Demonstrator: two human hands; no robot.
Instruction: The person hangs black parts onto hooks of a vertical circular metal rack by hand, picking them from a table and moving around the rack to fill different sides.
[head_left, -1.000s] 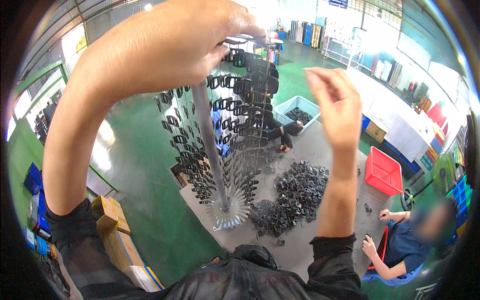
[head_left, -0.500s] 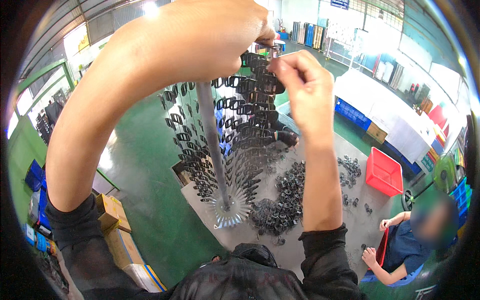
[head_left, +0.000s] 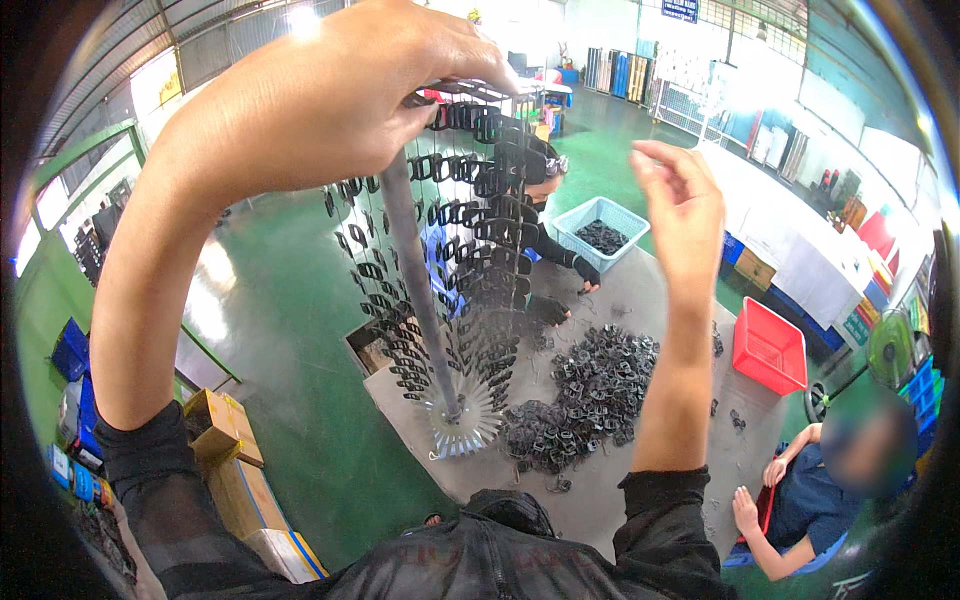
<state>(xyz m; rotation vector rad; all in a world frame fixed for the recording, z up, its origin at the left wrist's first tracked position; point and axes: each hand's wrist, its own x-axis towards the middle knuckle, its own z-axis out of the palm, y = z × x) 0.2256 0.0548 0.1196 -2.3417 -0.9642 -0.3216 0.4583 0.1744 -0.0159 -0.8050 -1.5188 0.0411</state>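
Observation:
At the upper middle, my left hand (head_left: 425,75) is closed over the top of a tall round hanging rack, its fingertips partly hidden. The rack's grey pole (head_left: 412,255) leans slightly and stands on a spoked metal base (head_left: 462,422). Around the pole hang many thin lines carrying small black buckle-like parts (head_left: 490,180). To the right of the rack, my right hand (head_left: 685,205) is raised in the air, apart from the parts. Its fingers are loosely bent and apart, with nothing visible in them. Below it lies a heap of loose black buckle-like parts (head_left: 600,385).
A grey table (head_left: 700,450) bears the rack and heap. On its far side a person's gloved hand (head_left: 588,285) works beside a light blue basket (head_left: 600,260) of black parts. A red bin (head_left: 770,345) stands at the right, near another seated person (head_left: 800,510). Cardboard boxes (head_left: 245,490) stand at left.
My right hand has moved away from the rack to the right. My left hand has shifted slightly left with the rack's top. The far worker and blue basket now show more fully.

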